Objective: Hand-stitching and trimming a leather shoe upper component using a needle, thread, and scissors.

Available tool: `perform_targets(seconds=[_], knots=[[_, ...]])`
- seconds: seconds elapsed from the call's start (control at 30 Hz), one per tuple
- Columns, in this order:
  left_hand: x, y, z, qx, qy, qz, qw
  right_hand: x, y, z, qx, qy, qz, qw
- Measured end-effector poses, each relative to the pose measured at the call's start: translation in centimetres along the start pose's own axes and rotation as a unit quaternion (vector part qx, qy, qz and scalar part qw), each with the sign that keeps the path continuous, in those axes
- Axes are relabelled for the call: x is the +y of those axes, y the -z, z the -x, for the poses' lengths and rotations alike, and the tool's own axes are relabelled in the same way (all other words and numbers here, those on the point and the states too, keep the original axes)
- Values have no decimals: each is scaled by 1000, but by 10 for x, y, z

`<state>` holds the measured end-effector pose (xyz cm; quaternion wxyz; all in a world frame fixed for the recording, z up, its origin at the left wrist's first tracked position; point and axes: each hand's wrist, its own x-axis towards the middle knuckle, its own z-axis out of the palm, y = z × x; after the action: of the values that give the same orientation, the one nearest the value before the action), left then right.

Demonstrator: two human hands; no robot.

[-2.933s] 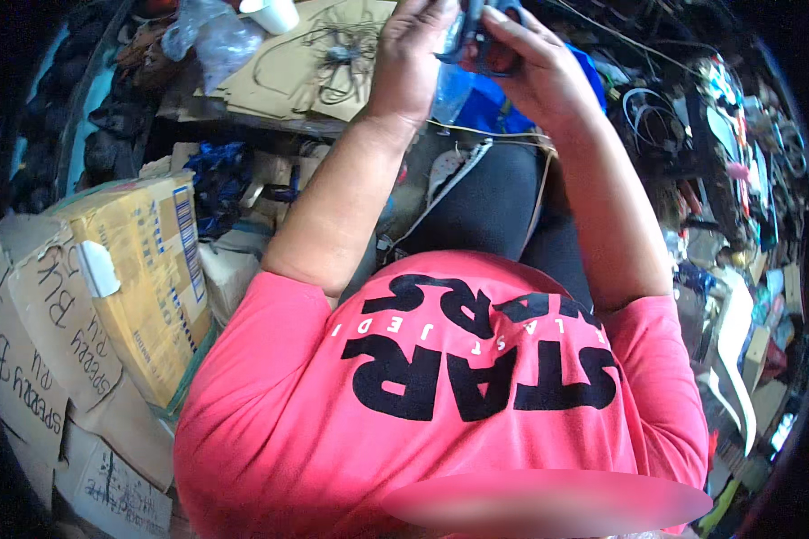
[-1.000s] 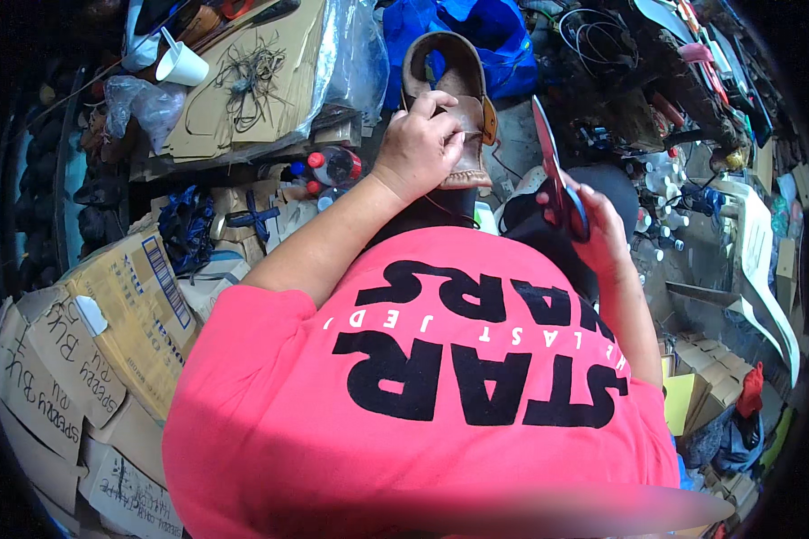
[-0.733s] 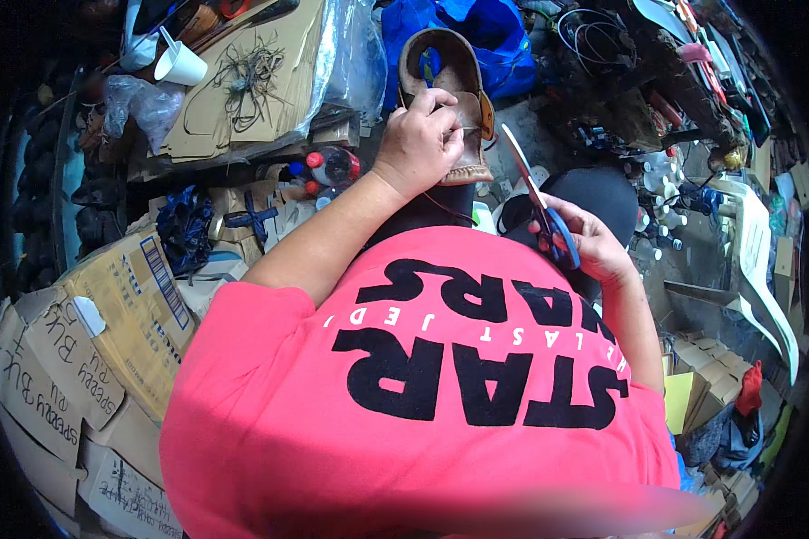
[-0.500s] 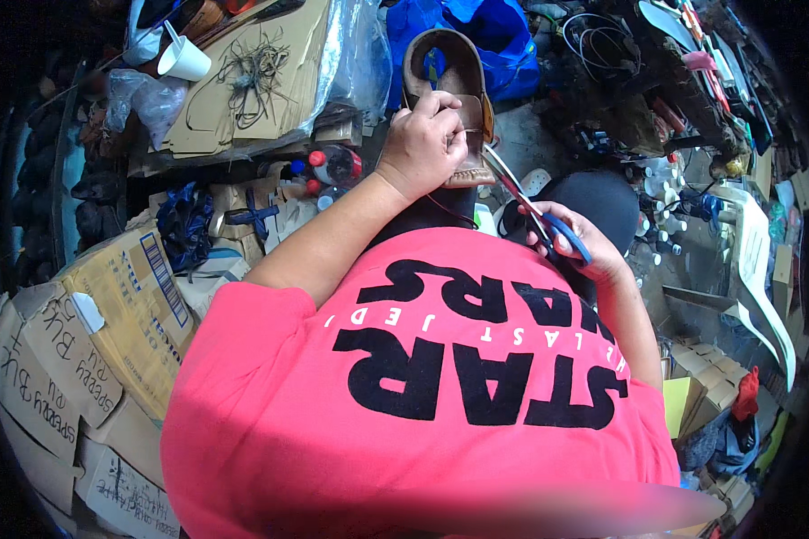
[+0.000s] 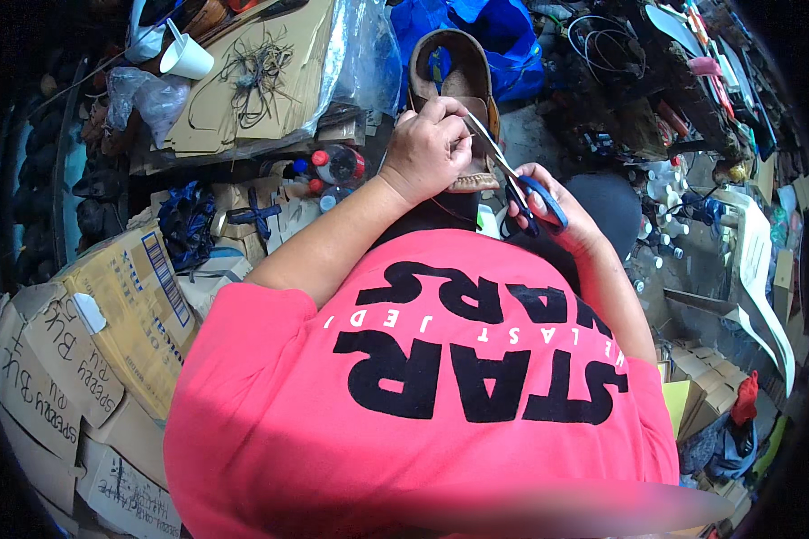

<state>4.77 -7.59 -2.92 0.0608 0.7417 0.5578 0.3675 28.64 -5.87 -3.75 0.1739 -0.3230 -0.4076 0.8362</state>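
Shoe (image 5: 469, 85) of brown leather sits upper centre, straight in front of the person, its open end pointing away and its pale, stitched end nearest the body. The left hand (image 5: 427, 148) lies over its left side with the fingers bent; what their tips grip, if anything, I cannot tell. From the right, long scissors (image 5: 494, 154) slant across the shoe's right edge, their blade tips just beside the left hand's fingers. The right hand (image 5: 553, 211) grasps them, its fingers wrapped about the dark blue handles; whether the blades touch the leather is unclear.

Below the hands spreads a pink shirt (image 5: 270, 386) with black lettering, and a dark-clothed knee (image 5: 611, 216) shows beside the right hand. Behind the shoe sits a blue bag (image 5: 510, 45). To the left, a stack of tan card (image 5: 198, 130) bears a tangle of dark strands (image 5: 259, 79), with a white cup (image 5: 187, 57) near its far corner. A red-capped bottle (image 5: 337, 163) lies between that stack and the left forearm. Farther out stand a yellow carton (image 5: 117, 314) at lower left and, at right, a curved white piece (image 5: 760, 269)
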Motion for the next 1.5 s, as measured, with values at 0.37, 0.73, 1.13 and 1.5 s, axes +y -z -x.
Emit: perform_targets(seconds=[0.37,0.73,1.13,1.5], knots=[[-3,0,1,6,-12,15,1000,3,-3,-13,7,33,53,998],[-3,3,3,-3,-3,12,1000,3,-3,-10,29,13,53,998],[-5,11,7,22,5,4,1000,-76,-7,26,-3,36,180,983],[-15,22,21,3,-15,-16,1000,-149,-96,-93,-62,202,453,866]])
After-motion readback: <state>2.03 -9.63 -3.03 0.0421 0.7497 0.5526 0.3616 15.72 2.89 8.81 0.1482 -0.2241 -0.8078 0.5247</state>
